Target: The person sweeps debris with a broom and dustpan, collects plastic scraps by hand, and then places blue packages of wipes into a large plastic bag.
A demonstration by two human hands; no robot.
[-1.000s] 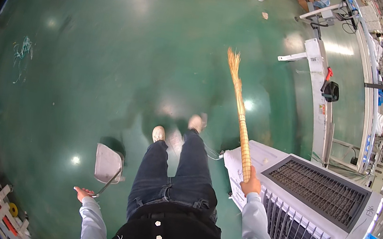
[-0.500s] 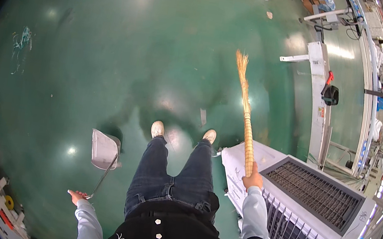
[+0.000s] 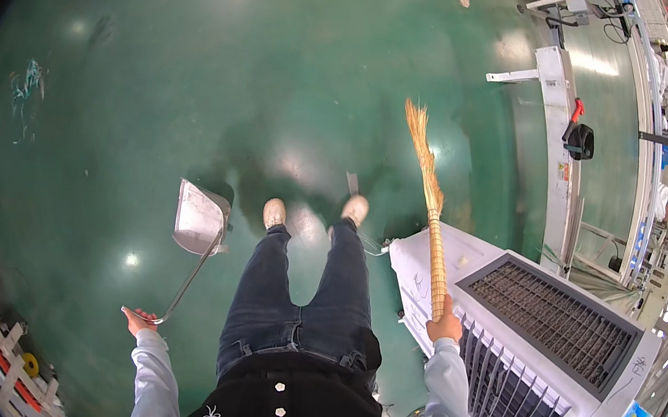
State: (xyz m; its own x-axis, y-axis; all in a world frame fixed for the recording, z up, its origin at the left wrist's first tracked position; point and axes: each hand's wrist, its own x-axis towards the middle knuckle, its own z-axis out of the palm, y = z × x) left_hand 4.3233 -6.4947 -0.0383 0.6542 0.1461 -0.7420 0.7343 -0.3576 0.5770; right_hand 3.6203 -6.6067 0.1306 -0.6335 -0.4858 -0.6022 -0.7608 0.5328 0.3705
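Note:
My right hand (image 3: 445, 324) grips the bound handle of a straw broom (image 3: 434, 209). Its bristle end points away from me, above the green floor. On the left, my left hand (image 3: 138, 320) is closed round the bent end of a thin metal handle belonging to a dustpan (image 3: 199, 219). The pale, scoop-shaped pan hangs out ahead of that hand, and nothing I can make out lies in it. A small grey strip (image 3: 352, 183) is on the floor just beyond my right shoe.
A white air cooler (image 3: 465, 254) with dark grilles stands close on my right. Behind it is a white metal frame (image 3: 553, 138) with a red-and-black device. Tangled green threads (image 3: 28, 85) lie far left; a pale scrap (image 3: 463, 1) lies ahead. A shelf rack (image 3: 12, 368) stands at lower left.
The dustpan has swung forward and slightly right. The broom's bristle end has tilted a little left, while my right hand has come slightly nearer. My right foot has stepped forward towards the grey strip.

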